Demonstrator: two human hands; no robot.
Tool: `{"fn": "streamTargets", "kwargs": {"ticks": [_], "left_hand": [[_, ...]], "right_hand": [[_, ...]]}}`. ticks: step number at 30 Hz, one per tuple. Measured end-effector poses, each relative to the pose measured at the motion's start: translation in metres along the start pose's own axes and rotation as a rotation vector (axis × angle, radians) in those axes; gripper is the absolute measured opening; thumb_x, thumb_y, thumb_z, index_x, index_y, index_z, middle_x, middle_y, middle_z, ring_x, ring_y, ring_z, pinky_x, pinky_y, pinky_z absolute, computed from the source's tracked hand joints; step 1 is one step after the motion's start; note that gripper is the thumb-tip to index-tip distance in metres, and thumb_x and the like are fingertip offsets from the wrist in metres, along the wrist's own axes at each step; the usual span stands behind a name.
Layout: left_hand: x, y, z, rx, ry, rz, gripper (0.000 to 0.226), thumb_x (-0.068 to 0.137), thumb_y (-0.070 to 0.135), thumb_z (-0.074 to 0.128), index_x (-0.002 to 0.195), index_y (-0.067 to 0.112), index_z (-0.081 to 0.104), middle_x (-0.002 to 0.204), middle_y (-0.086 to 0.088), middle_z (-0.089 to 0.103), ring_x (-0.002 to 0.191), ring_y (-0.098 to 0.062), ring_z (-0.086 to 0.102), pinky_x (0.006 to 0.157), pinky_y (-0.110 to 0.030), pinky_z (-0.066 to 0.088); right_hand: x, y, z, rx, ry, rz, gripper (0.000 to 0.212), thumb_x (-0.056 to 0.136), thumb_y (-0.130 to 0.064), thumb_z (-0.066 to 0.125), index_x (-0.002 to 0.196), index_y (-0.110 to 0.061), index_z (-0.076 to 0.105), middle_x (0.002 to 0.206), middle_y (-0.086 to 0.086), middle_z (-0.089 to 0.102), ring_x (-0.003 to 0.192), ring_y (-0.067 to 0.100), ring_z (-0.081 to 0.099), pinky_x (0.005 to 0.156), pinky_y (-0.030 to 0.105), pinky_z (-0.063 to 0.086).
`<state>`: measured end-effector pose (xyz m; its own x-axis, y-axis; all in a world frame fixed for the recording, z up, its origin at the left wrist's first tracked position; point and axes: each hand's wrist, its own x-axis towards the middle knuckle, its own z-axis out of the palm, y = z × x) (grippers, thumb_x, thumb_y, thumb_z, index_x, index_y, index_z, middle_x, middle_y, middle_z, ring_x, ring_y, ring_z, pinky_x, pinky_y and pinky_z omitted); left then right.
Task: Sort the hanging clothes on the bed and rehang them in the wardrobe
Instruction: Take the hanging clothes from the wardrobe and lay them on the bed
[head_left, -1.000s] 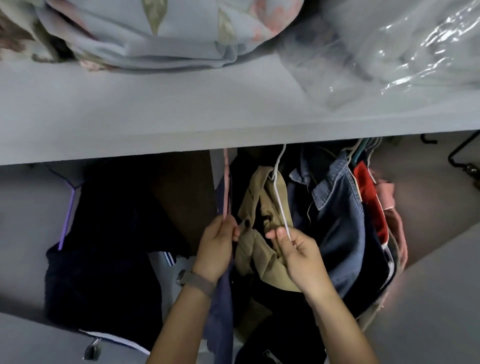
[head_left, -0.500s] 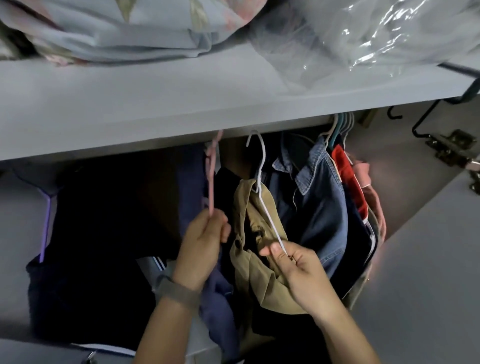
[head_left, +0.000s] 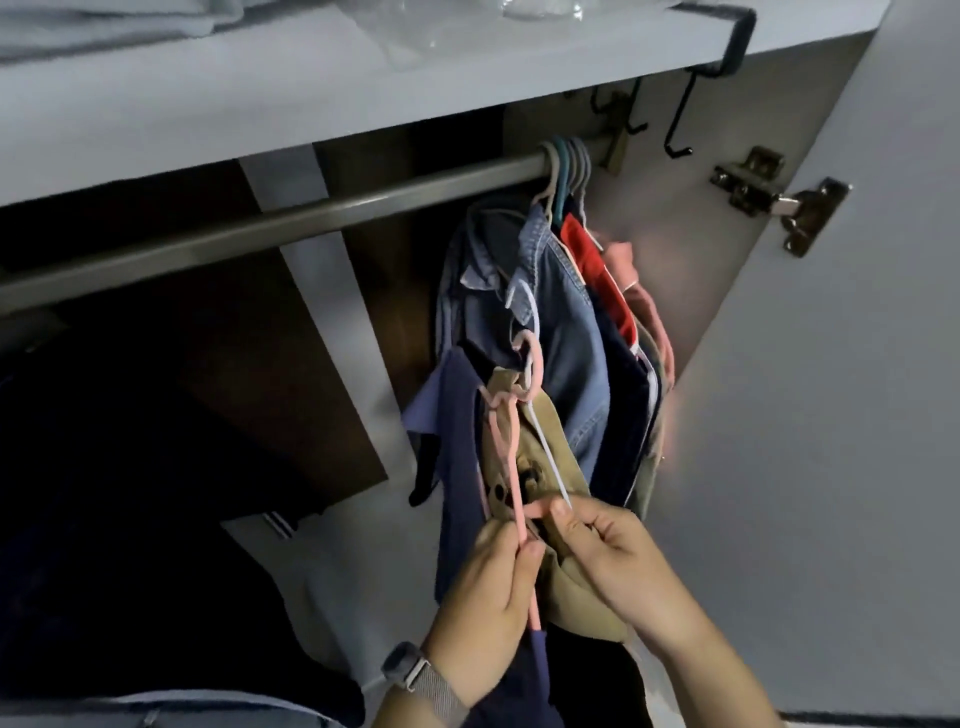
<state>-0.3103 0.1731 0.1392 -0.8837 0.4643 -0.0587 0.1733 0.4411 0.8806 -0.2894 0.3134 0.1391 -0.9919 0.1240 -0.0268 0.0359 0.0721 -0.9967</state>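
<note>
**Layout of the open wardrobe, seen from the head**

A shelf runs above the rail. Hung garments are bunched at the rail's right end, beside the side panel bearing a hinge. In front of and below them, the left hand and right hand hold two hangers with clothes, off the rail.
</note>
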Motion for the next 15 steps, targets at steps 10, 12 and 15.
{"fn": "streamTargets", "kwargs": {"ticks": [10,12,15], "left_hand": [[-0.097,0.052,0.114,0.246,-0.479,0.395,0.059,0.086,0.054,0.021,0.118,0.021,0.058,0.125,0.008,0.053,0.115,-0.006,0.047,0.099,-0.012,0.033],[-0.121,0.066,0.124,0.201,-0.409,0.473,0.028,0.082,0.051,0.046,0.092,0.027,0.059,0.103,0.015,0.052,0.096,-0.007,0.055,0.085,-0.024,0.046],[-0.145,0.093,0.137,0.226,-0.064,0.623,0.047,0.062,0.040,0.072,0.099,0.024,0.050,0.108,0.003,0.042,0.101,-0.020,0.050,0.092,-0.022,0.038]], "right_hand": [[-0.187,0.007,-0.073,-0.001,0.299,0.072,0.039,0.085,-0.039,0.060,0.083,-0.002,0.071,0.084,0.009,0.066,0.080,0.009,0.057,0.075,0.021,0.045],[-0.243,0.002,-0.086,-0.029,0.327,0.108,0.047,0.085,-0.046,0.060,0.082,0.000,0.069,0.086,0.017,0.062,0.080,0.013,0.055,0.077,0.030,0.043],[-0.332,-0.021,-0.105,-0.096,0.382,0.130,0.040,0.089,-0.038,0.060,0.078,-0.001,0.068,0.086,0.021,0.059,0.079,0.015,0.052,0.075,0.032,0.041]]}}
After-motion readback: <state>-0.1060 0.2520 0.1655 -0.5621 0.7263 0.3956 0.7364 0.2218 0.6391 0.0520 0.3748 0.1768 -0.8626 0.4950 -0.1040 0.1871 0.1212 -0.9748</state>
